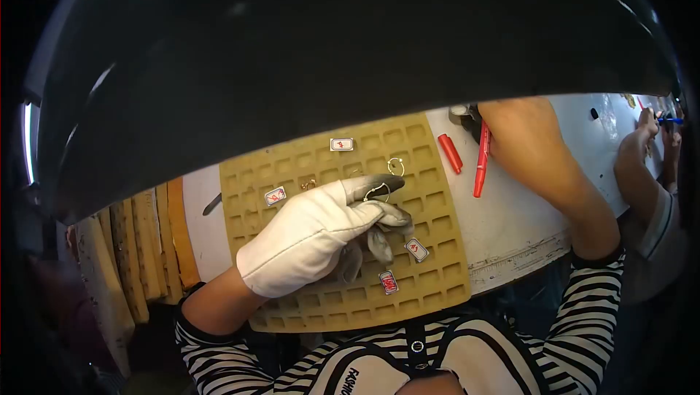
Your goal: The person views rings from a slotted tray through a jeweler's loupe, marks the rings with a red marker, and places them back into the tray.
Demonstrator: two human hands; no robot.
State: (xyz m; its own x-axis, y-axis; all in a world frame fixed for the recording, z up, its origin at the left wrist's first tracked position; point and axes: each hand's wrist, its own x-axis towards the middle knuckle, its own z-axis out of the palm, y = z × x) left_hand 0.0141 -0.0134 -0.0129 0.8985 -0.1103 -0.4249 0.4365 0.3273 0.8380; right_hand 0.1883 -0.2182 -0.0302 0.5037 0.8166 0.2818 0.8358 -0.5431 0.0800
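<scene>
My left hand [302,242], in a white work glove with grey-stained fingertips, pinches a thin hoop [377,192], perhaps an earring, over a tan tray [430,213] of square pockets. A second beaded hoop [396,167] lies by the glove's fingertip. My right hand [521,132] is bare and closed around a red marker [480,169], whose lower end sticks out toward me. The dark visor hides part of its fingers. To the marker's left, a red cap [450,153] rests on the table. Small white tags with red marks, such as one tag [416,250], are scattered over the tray.
A small round container [461,111] stands beside my right hand, partly hidden. Several stacked boards [138,242] line the left side, near a dark blade-like tool [212,204]. Another person's arm [636,161] reaches in at the far right. A ruler [518,262] runs along the table's front edge.
</scene>
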